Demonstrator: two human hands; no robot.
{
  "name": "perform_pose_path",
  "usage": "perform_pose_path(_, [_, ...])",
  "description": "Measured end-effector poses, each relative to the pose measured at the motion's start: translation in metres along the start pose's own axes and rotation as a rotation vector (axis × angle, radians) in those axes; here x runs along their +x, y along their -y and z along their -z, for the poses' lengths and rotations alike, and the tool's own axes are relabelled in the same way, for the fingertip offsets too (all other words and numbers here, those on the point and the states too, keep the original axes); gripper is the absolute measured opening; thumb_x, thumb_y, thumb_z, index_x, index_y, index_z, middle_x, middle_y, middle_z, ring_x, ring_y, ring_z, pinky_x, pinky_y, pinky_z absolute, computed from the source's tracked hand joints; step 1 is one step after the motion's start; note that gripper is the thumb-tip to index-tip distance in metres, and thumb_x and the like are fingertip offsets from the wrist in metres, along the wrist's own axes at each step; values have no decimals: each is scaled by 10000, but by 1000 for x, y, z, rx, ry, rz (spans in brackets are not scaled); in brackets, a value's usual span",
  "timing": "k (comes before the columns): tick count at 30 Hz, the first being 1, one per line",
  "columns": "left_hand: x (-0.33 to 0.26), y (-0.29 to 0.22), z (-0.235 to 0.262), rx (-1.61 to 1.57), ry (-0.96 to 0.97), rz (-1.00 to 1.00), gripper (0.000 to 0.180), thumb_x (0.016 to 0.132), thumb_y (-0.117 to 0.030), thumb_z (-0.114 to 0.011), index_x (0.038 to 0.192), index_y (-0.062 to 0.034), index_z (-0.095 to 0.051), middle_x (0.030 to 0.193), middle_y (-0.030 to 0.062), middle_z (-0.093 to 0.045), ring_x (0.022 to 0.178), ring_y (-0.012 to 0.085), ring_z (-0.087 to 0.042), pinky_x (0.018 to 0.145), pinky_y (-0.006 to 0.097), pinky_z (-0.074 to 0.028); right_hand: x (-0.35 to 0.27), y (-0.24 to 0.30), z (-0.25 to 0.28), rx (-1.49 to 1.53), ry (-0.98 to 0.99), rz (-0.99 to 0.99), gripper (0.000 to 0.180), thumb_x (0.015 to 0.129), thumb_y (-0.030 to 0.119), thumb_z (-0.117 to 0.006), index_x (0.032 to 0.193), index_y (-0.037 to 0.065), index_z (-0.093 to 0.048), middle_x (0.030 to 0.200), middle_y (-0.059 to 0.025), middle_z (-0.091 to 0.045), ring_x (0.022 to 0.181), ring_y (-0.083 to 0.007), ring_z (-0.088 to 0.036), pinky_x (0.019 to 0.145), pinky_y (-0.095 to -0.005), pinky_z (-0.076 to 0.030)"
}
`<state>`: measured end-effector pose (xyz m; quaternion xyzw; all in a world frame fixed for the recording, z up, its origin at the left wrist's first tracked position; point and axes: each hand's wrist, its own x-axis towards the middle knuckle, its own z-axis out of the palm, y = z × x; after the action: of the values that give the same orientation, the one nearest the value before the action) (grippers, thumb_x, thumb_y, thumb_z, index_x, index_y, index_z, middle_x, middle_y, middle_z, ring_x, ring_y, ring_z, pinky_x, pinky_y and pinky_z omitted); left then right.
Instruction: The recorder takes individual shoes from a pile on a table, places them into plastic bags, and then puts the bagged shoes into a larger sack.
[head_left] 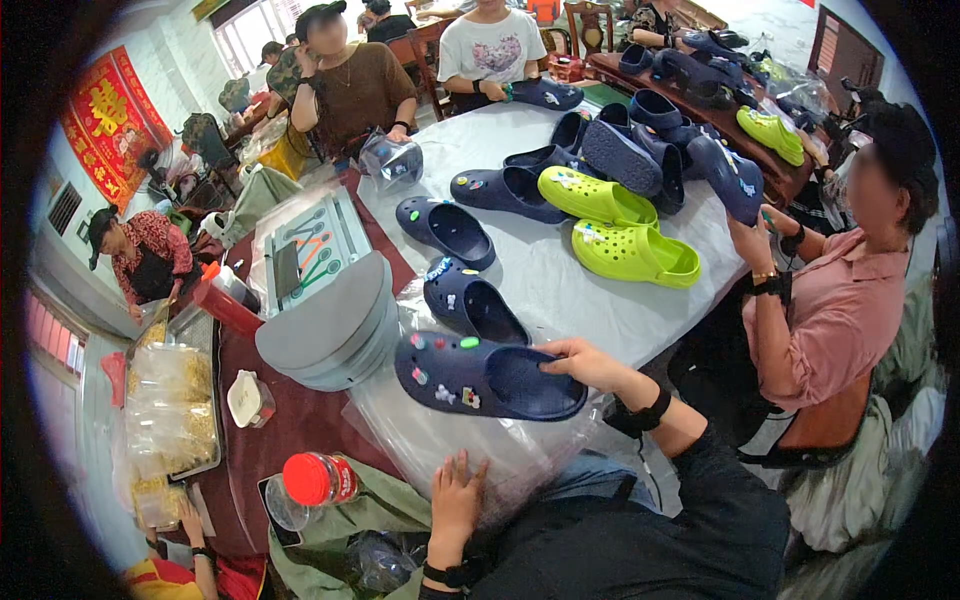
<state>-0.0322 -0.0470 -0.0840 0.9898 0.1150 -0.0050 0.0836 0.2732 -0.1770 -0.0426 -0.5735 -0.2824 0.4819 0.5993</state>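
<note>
My right hand [583,364] grips a navy clog [530,378] by its heel rim, holding it over the near end of the table. Colourful charms dot the clog's toe. Flat on clear plastic sheeting [520,455] near the table's edge lies my left hand [459,498], its fingers stretched out and holding nothing. Just beyond the held clog stands another navy clog [470,300] with charms, and farther on a third navy clog [445,232]. Two lime green clogs [637,252] sit to the right, beside a pile of navy clogs [625,155].
Left of the held clog is a stack of grey curved pieces [330,325]. A red-lidded jar [318,479] and a white tub [249,399] stand on the dark red cloth. At the right, a person in pink [835,310] holds a navy clog; other people work around the table.
</note>
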Motion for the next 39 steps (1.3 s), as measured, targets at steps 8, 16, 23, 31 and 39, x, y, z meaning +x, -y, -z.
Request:
perform_pose_path(8, [0, 0, -6, -87, -62, 32, 481, 851, -157, -560, 1301, -13, -473, 1379, 170, -435, 1240, 373, -426, 1033, 476, -323, -6, -22, 7, -716, -546, 95, 368, 842, 159, -539, 1204, 138, -605, 909, -225, -633, 866, -403, -595, 785, -393, -460])
perform_pose_path(16, [7, -6, 15, -363, -129, 34, 534, 829, -157, -615, 1299, 38, -453, 1296, 211, -496, 1191, 367, -465, 992, 437, -373, -34, -11, 31, -506, -683, 320, 399, 829, 16, -563, 1224, 61, -592, 890, -42, -557, 840, -141, -514, 758, -252, -403])
perform_pose_path(23, [17, 10, 31, -428, -346, 53, 610, 748, 23, -556, 1345, -20, -440, 1261, 179, -514, 1118, 326, -497, 949, 419, -389, -111, 8, 61, 270, -37, -191, 317, 808, 23, -616, 1110, -72, -616, 1008, -76, -664, 835, -125, -620, 809, -256, -487])
perform_pose_path(31, [16, 12, 11, -51, -511, 160, 447, 836, -40, -563, 1276, -119, -550, 1280, 93, -545, 1173, 332, -490, 967, 435, -376, -137, 1, 25, 60, 274, -619, 408, 873, 24, -535, 1267, -74, -498, 1104, -83, -631, 938, -122, -582, 865, -248, -459])
perform_pose_path(39, [29, -15, 35, -410, -363, 256, 449, 840, -166, -603, 1285, -190, -548, 1341, 122, -503, 1200, 398, -471, 990, 516, -351, -171, 22, -25, -39, -41, -444, 487, 816, -20, -533, 1301, 14, -504, 1122, -72, -604, 968, -142, -571, 870, -256, -447])
